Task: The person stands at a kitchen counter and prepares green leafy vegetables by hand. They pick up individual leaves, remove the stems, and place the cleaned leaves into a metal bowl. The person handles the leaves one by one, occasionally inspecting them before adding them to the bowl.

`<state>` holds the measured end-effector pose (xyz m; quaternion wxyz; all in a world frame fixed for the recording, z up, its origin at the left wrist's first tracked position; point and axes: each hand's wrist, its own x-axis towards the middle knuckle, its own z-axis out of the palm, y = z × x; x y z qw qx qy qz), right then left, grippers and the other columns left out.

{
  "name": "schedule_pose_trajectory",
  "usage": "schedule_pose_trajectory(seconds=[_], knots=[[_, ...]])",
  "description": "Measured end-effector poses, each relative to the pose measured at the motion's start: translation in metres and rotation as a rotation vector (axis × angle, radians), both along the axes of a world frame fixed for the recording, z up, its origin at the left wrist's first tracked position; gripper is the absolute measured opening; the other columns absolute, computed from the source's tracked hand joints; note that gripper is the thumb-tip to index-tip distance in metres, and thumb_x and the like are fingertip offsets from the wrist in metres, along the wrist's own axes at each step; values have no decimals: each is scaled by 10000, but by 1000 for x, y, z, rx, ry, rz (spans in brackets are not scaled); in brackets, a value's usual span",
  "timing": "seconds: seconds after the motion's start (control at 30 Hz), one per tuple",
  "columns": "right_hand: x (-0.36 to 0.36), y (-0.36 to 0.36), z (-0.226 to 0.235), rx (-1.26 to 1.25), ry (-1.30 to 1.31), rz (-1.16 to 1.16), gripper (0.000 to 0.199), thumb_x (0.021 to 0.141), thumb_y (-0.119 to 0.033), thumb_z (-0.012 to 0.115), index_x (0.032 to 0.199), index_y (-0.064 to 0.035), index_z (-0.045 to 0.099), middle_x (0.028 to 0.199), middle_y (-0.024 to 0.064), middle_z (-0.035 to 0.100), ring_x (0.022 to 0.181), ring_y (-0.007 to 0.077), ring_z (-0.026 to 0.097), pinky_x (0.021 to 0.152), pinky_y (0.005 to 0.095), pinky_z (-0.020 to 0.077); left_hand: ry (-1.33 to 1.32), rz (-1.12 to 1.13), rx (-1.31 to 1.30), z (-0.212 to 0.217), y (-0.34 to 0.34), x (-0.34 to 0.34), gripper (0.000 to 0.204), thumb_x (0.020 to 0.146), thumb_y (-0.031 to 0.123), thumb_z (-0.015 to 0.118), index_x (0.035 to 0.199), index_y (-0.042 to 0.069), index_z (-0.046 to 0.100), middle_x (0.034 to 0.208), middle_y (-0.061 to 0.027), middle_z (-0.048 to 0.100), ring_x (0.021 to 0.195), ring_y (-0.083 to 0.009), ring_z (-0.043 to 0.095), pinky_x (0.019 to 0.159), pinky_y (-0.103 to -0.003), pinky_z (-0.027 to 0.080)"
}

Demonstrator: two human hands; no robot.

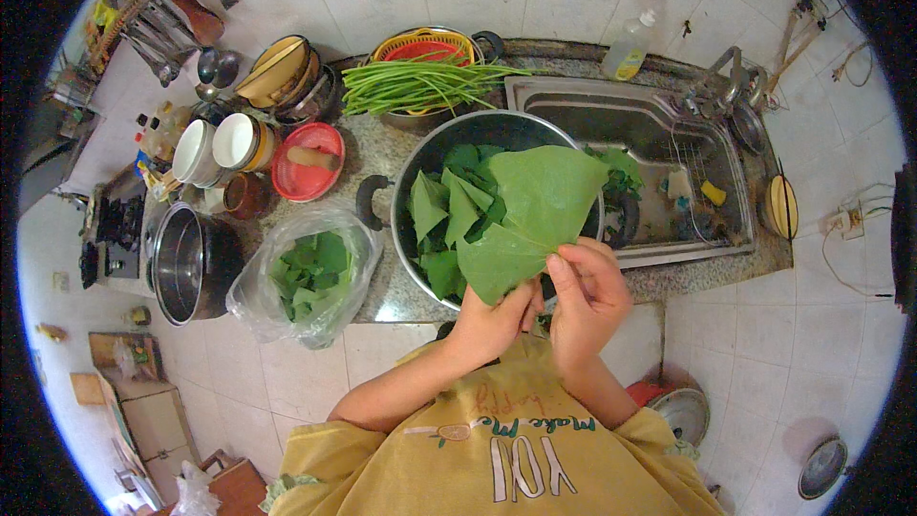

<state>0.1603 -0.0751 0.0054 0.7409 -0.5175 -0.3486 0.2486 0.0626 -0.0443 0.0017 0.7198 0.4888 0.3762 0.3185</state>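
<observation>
A large broad green leaf (546, 193) is held up between my two hands over a big metal pot (441, 141) with black handles. My right hand (590, 304) pinches the leaf near its base, thumb against fingertips. My left hand (495, 323) is closed just under the leaf's lower edge, its fingers around what seems to be the stalk, mostly hidden. Inside the pot lie several more green leaves (430, 205), partly covered by the held one. To the left of the pot, an open clear plastic bag (250, 287) contains torn green leaf pieces (310, 272).
Behind the pot, long green stalks (420, 81) lie across a basket. The sink (611, 110) at right holds leafy scraps, a wire rack and a yellow sponge (713, 193). At left stand an empty dark pot (191, 268), a red plate (320, 186) and white bowls (196, 153).
</observation>
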Motion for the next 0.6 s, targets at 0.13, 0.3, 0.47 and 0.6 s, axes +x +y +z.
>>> schedule_pose_trajectory(seconds=[0.13,0.3,0.47,0.6], knots=[[7,2,1,54,13,38,157,711,54,609,852,-13,587,946,82,517,820,129,504,691,215,411,100,130,112,-11,23,-16,187,828,15,376,918,-7,538,727,-53,529,526,-102,494,423,-220,375],[7,1,0,28,-69,36,165,694,69,604,835,-15,587,903,84,528,798,142,506,683,219,407,-202,205,-42,9,44,-40,229,803,49,398,947,-37,554,642,-33,478,426,-87,371,371,-198,262],[4,1,11,-31,-485,34,181,662,64,618,810,-41,607,847,82,565,746,159,526,650,248,427,-171,192,-47,22,34,-31,163,775,103,598,907,8,580,612,2,502,414,-48,362,352,-196,250],[4,5,6,35,-564,33,189,652,54,632,803,-60,622,850,81,578,724,181,548,633,265,440,-76,187,-135,25,35,-29,135,763,92,629,832,-12,579,607,17,511,499,-38,431,424,-188,309]])
